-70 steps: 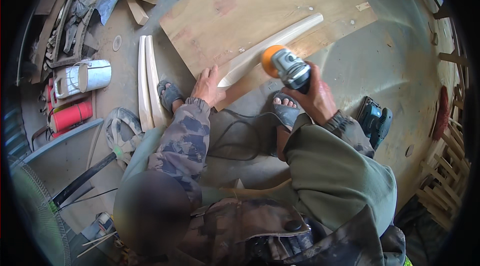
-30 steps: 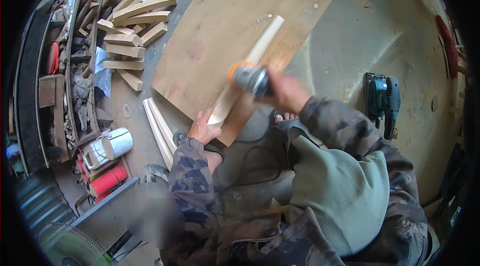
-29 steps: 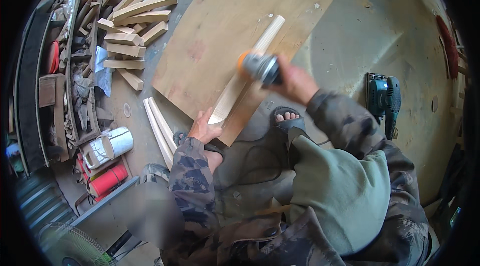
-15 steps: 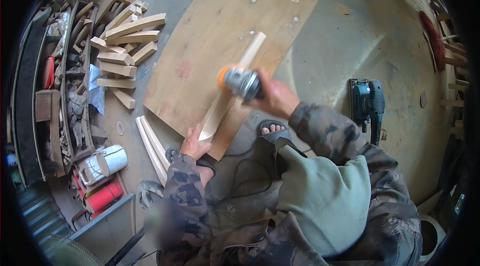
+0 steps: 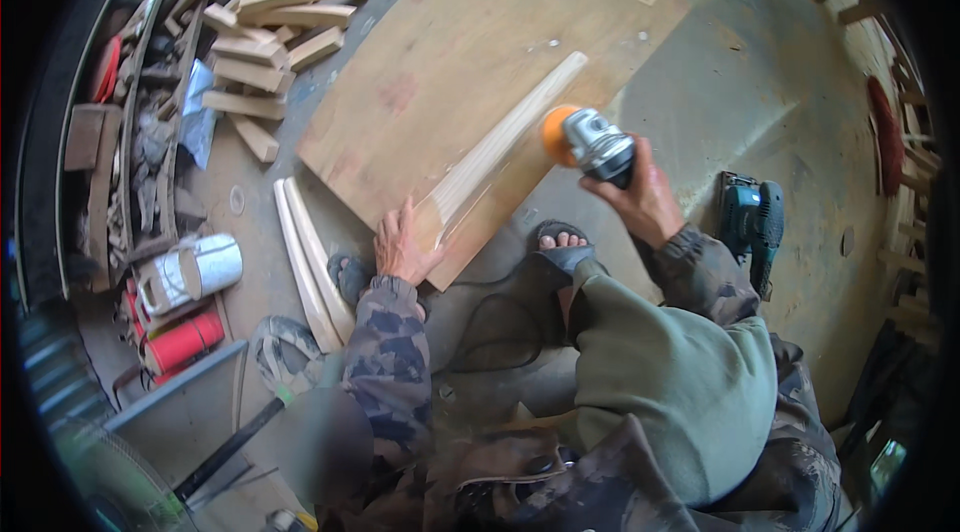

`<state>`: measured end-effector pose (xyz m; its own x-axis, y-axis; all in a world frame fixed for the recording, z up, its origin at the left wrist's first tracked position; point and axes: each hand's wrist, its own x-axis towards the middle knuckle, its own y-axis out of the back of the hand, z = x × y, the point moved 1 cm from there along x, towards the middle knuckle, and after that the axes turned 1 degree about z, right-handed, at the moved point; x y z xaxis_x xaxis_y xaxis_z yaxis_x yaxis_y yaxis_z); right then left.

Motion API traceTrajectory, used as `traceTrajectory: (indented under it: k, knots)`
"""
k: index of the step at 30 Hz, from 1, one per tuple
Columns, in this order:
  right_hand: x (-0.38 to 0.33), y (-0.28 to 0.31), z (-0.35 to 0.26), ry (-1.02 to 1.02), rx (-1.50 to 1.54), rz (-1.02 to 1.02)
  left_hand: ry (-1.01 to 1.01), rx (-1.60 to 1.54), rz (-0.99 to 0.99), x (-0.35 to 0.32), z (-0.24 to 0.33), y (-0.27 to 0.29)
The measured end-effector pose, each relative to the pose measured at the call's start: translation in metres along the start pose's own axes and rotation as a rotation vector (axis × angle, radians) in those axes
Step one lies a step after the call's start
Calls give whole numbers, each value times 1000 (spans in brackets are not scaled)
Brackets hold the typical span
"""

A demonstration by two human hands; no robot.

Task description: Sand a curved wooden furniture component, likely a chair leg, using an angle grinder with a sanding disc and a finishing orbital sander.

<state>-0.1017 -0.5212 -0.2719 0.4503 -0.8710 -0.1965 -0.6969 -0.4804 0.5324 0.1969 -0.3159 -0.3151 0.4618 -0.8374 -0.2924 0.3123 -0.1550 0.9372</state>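
A long, pale, tapered piece of wood lies slantwise on a plywood board on the floor. Its near end sits between the thumb and fingers of my left hand, which holds it against the board. My right hand is closed around the dark body of an angle grinder. The grinder has a silver head and an orange disc. That disc is to the right of the wood, apart from it, over the board's right edge.
Two slim wooden pieces lie left of my foot. Beyond them is a pile of cut wood. A teal sander rests on the floor at right. White and red containers stand at left. A dark cable loops near my feet.
The grinder has moved off the wood to the right in my right hand. My left hand stays at the wood's near end, its fingers now more stretched. The whole view has shifted.
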Motion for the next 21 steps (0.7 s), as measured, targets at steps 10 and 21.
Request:
traceTrajectory:
  k: [10, 21]
  knots:
    - [-15, -36, -18, 108, -95, -274, -14, -248, -222, -61, -42, 6]
    - [30, -19, -7, 131, -155, -174, -38, -237, -193, -87, -48, -4]
